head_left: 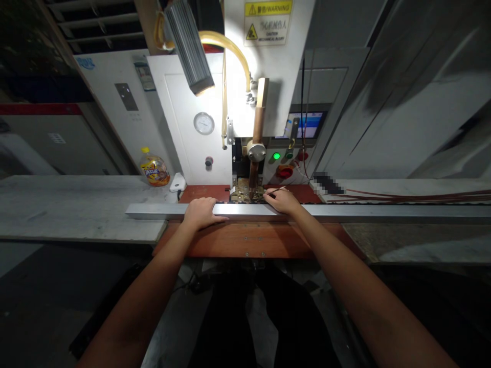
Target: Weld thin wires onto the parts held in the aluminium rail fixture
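Note:
A long silvery metal bar (pixel 245 209) lies crosswise in front of the machine, over a reddish-brown board (pixel 230 240). My left hand (pixel 201 212) is closed over the bar left of the middle, with its thumb along the near face. Just right of the upright copper electrode (pixel 253 176), my right hand (pixel 283 200) rests at the bar with its fingers pinched together. A thin dark piece shows at those fingertips, too small to name. Below the electrode tip sits a brass-coloured fixture (pixel 243 190), partly hidden behind the bar.
The white machine (pixel 184 133) carries a pressure gauge (pixel 203 123), a lit green button (pixel 276 156) and a screen (pixel 307 125). On the left worktop (pixel 76 204) stands a yellow-capped bottle (pixel 154 168). Long thin reddish rods (pixel 402 196) lie behind the bar at right.

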A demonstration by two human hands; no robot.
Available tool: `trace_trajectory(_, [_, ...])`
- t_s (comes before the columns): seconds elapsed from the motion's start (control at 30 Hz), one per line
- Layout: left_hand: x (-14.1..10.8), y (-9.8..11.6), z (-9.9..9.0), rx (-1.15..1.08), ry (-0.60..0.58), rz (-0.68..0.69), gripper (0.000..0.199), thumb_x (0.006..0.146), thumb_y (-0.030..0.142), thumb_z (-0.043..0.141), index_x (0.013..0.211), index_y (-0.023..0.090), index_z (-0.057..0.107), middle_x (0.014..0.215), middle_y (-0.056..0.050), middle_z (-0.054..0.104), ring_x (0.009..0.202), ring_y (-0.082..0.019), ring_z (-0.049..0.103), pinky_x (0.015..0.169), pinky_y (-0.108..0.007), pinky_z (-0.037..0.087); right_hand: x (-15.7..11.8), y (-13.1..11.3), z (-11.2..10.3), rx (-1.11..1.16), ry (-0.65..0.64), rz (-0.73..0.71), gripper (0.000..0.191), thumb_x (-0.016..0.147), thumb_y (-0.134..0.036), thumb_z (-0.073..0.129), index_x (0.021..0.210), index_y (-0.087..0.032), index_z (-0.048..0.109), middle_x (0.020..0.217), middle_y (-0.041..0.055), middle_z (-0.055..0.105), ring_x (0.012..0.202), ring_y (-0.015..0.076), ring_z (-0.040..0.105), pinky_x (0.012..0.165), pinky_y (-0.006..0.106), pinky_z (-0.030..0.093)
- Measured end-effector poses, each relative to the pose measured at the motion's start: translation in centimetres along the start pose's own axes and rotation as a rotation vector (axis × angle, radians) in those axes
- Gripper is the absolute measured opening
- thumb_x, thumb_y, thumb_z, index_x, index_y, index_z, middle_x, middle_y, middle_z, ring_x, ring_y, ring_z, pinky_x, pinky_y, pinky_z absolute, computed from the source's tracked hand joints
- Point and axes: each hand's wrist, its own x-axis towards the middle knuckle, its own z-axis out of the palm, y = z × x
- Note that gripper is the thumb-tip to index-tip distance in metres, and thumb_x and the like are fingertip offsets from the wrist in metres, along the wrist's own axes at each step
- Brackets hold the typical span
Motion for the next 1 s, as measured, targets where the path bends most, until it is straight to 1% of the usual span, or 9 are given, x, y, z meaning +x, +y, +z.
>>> trace_trajectory(0.23, [0.0, 0.0, 0.1, 0.017, 0.010, -0.012, 0.072, 0.069, 0.085, 0.057, 0.101, 0.021, 0.067, 0.102, -0.010, 0.073, 0.091, -0.029, 0.067, 0.073, -0.035, 0.043, -0.1, -0.1, -0.1, 0.006, 0.002, -0.004, 0.030, 0.093, -0.034, 0.049, 0.090, -0.023, 0.077, 0.100, 0.0052, 0.078, 0.091, 0.0218, 0.070, 0.082, 0.027, 0.048])
trace_trajectory(0.3, [-0.1, 0.0, 0.2, 0.015, 0.018, -0.008, 0.072, 0.070, 0.084, 0.057, 0.102, 0.021, 0.067, 0.103, -0.010, 0.073, 0.092, -0.029, 0.067, 0.075, -0.035, 0.044, -0.1, -0.1, -0.1, -0.002, 0.002, 0.000, 0.030, 0.093, -0.034, 0.049, 0.090, -0.024, 0.077, 0.099, 0.0050, 0.079, 0.091, 0.0216, 0.071, 0.082, 0.027, 0.048])
trace_trajectory(0.53, [-0.6, 0.2, 0.2, 0.002, 0.049, 0.001, 0.069, 0.073, 0.081, 0.058, 0.105, 0.020, 0.067, 0.105, -0.011, 0.072, 0.097, -0.030, 0.066, 0.080, -0.037, 0.044, -0.7, -0.6, -0.3, -0.044, 0.007, 0.012, 0.032, 0.094, -0.036, 0.047, 0.095, -0.024, 0.077, 0.105, 0.0057, 0.078, 0.097, 0.0233, 0.071, 0.087, 0.029, 0.048])
trace_trajectory(0.67, [-1.1, 0.4, 0.5, -0.007, 0.098, 0.006, 0.069, 0.074, 0.080, 0.058, 0.109, 0.021, 0.066, 0.106, -0.011, 0.071, 0.099, -0.030, 0.065, 0.082, -0.038, 0.043, -1.2, -0.6, -0.2, -0.069, 0.043, 0.000, 0.032, 0.094, -0.036, 0.046, 0.095, -0.026, 0.077, 0.104, 0.0042, 0.078, 0.099, 0.0232, 0.070, 0.087, 0.029, 0.048])
trace_trajectory(0.8, [-1.6, 0.5, 0.7, -0.010, 0.140, -0.003, 0.070, 0.073, 0.081, 0.059, 0.107, 0.020, 0.065, 0.103, -0.011, 0.071, 0.098, -0.030, 0.064, 0.083, -0.038, 0.042, -1.6, -0.5, 0.1, -0.085, 0.095, -0.034, 0.032, 0.095, -0.036, 0.046, 0.094, -0.026, 0.077, 0.106, 0.0034, 0.078, 0.104, 0.0222, 0.069, 0.090, 0.027, 0.047])
trace_trajectory(1.0, [-2.0, 0.8, 0.8, -0.034, 0.162, -0.011, 0.066, 0.072, 0.079, 0.062, 0.105, 0.021, 0.064, 0.102, -0.011, 0.069, 0.097, -0.031, 0.062, 0.083, -0.040, 0.040, -2.1, -0.6, 0.1, -0.061, 0.109, -0.055, 0.032, 0.095, -0.035, 0.046, 0.091, -0.025, 0.076, 0.104, 0.0040, 0.078, 0.102, 0.0216, 0.069, 0.090, 0.027, 0.048])
